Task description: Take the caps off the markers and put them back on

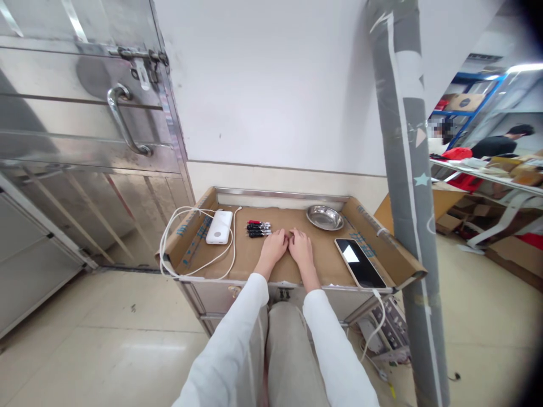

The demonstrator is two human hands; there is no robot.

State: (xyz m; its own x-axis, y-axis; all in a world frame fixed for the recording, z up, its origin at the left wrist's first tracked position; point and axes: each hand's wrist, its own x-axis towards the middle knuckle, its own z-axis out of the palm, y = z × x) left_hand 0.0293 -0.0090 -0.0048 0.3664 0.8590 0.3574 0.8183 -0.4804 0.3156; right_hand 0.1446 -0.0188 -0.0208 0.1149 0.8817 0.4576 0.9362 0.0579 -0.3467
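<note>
My left hand (pixel 275 247) rests palm down on the cardboard-covered top (pixel 250 260), its fingers loosely laid and holding nothing that I can see. Close beside it lies my right hand (pixel 301 249), also palm down, with the fingertips of both hands almost meeting. Just left of and beyond my left hand, a small group of pens (pixel 258 232) lies side by side, several black and at least one red. A shallow round metal dish (pixel 324 217) sits beyond my right hand. To the right lies a phone (pixel 360 263) with a dark screen.
A white power bank (pixel 219 227) with a looped white cable (pixel 173 210) lies at the left. Cardboard flaps edge the stand. A tall wrapped grey roll (pixel 411 169) leans at the right. A metal door (pixel 85 107) is on the left; two people are at the far right.
</note>
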